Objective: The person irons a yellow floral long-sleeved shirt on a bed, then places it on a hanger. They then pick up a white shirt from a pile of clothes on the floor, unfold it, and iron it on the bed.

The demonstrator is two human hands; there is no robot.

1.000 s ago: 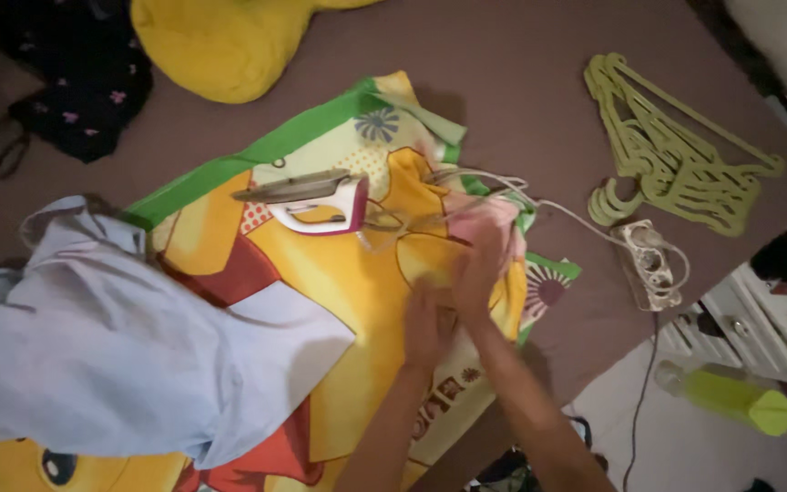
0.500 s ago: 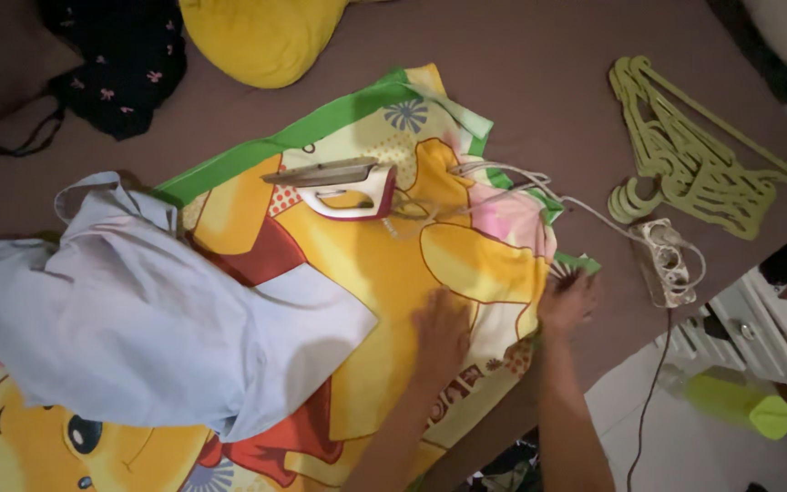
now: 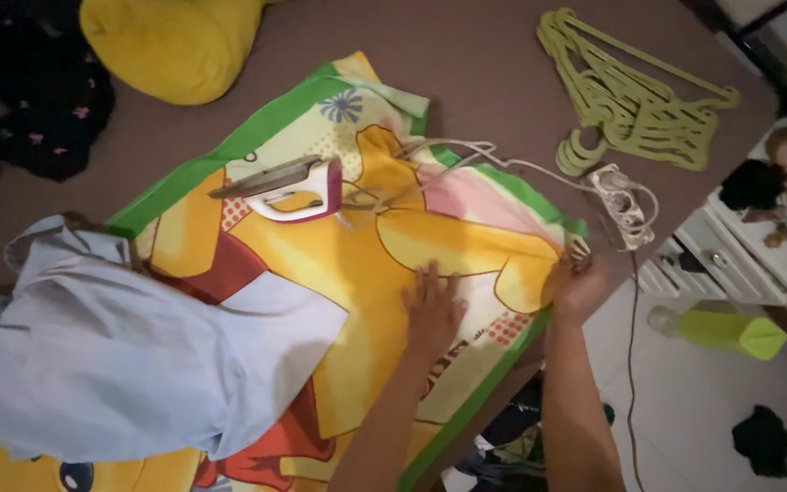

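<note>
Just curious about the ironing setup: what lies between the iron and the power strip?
In the head view, the iron's white cord runs from the iron across the cartoon blanket to the power strip.

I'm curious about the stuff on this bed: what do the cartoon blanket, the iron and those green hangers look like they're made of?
Cartoon blanket: soft printed fabric, matte; it creases where the right hand grips its corner and lies smooth under the flat left hand.
Iron: white plastic body, likely with a smooth metal soleplate.
Green hangers: probably moulded plastic; thin, rigid, uniformly coloured.
</note>
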